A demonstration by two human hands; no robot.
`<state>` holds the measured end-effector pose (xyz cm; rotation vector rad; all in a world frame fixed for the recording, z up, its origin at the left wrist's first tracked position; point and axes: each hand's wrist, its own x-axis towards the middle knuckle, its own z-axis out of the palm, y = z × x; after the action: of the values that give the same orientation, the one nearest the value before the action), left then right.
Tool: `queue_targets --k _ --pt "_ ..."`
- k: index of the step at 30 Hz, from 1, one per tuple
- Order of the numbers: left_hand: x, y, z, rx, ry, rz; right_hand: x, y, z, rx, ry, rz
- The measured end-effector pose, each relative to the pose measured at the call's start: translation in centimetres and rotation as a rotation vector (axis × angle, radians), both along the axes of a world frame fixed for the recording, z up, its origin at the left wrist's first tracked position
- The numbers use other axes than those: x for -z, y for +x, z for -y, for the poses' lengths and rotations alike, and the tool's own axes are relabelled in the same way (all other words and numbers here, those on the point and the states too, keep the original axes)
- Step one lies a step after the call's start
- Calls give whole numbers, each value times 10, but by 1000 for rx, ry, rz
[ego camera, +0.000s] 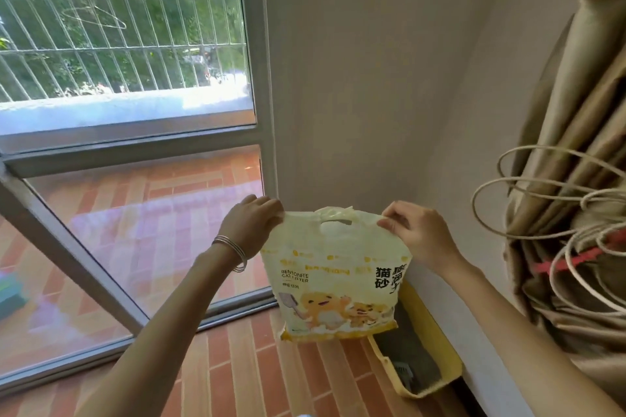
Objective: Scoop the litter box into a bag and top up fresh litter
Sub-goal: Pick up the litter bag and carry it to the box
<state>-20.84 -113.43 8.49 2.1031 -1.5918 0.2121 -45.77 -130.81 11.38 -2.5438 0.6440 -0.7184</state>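
Note:
A pale yellow bag of bentonite cat litter (333,281) hangs upright in the air, printed with cartoon cats and a cut-out handle at its top. My left hand (252,223) pinches the bag's top left corner and my right hand (415,230) pinches its top right corner. Below and behind the bag, against the wall, stands the yellow litter box (437,342) with grey litter inside. A small blue-grey scoop (404,372) lies in the box near its front corner. The bag hides the box's far part.
The floor is orange-red brick tile (237,366). A glass door with a grey metal frame (67,247) fills the left, with a barred balcony beyond. A beige curtain (576,179) with looped cream cord hangs at the right, above the box.

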Motion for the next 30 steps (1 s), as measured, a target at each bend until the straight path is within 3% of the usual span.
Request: queue_targets --k 17,25,30 --pt "13 101 182 266 126 -37 17 92 103 254 30 -8" --pt "13 130 254 417 63 -94 15 99 107 466 166 64" --pt "11 148 291 539 92 -137 4 112 93 628 133 78"
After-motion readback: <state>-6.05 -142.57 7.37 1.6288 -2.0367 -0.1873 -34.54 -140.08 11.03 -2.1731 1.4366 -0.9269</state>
